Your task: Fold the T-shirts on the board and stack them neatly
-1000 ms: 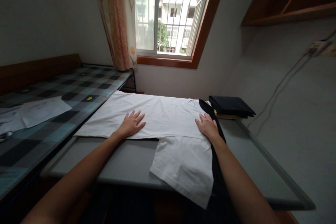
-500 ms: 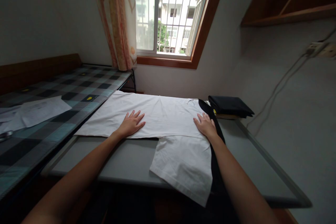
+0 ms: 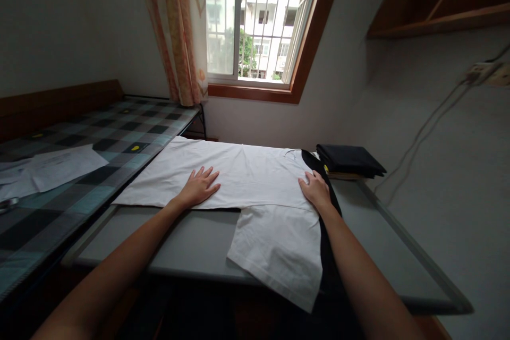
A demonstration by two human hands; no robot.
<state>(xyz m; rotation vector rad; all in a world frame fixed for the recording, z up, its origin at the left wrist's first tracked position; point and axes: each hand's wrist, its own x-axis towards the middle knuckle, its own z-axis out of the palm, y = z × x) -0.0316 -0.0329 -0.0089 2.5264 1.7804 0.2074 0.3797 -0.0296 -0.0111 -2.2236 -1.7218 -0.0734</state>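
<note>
A white T-shirt lies spread sideways over the table, its body reaching left and one short sleeve hanging over the front edge. Black fabric shows along the shirt's right side and under its lower edge. My left hand rests flat on the shirt's body, fingers spread and nothing held. Near the right end, by the black fabric, my right hand touches the white cloth. Its thumb and forefinger are apart, while the other fingers look bent and are partly hidden.
The grey table carries a folded black item at its back right. A bed with a checked mattress stands to the left, with papers on it. Cables hang along the right wall, below a wooden shelf.
My right hand has slid slightly right toward the black fabric, and its fingers have bent more. My left hand and the T-shirt have stayed in place.
</note>
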